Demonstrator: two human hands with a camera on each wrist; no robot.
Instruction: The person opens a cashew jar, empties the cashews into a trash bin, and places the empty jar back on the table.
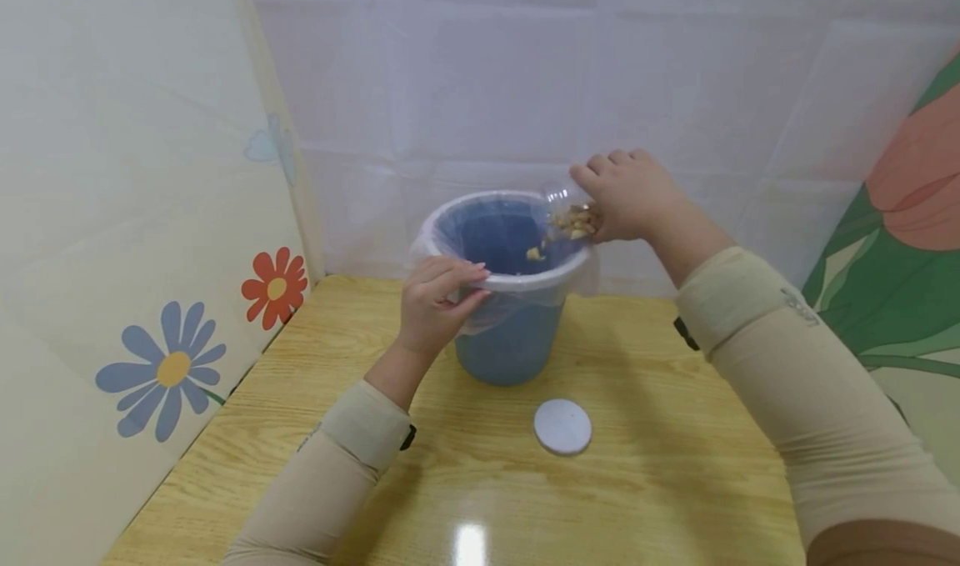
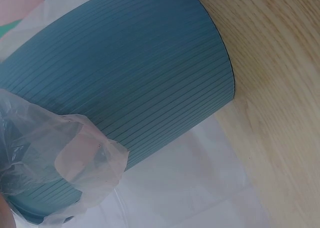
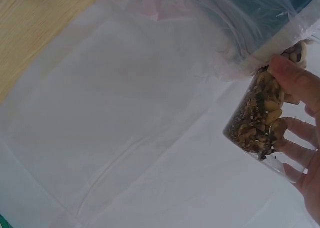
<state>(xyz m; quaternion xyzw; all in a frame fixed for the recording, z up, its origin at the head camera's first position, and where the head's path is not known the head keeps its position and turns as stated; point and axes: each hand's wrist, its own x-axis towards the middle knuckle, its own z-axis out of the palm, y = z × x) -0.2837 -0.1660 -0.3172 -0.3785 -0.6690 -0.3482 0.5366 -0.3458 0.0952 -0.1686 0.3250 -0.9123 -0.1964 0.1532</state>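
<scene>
A blue trash can (image 1: 506,353) with a white rim and a clear plastic bag liner (image 2: 107,180) folded over it stands on the table. My left hand (image 1: 431,303) pinches its near-left rim, thumb outside and fingers on top. At the right rim my right hand (image 1: 633,195) grips a clear jar (image 1: 564,203), tipped with its mouth over the can. Brown and yellowish dried pieces (image 3: 265,111) fill part of the jar in the right wrist view; some spill toward the can's inside. The ribbed wall of the trash can (image 2: 145,63) fills much of the left wrist view.
A round white lid (image 1: 562,426) lies on the wood-grain table (image 1: 645,474) in front of the can. Behind the can hangs a white sheet (image 1: 480,74). Flower-patterned panels (image 1: 172,370) stand at the left and right.
</scene>
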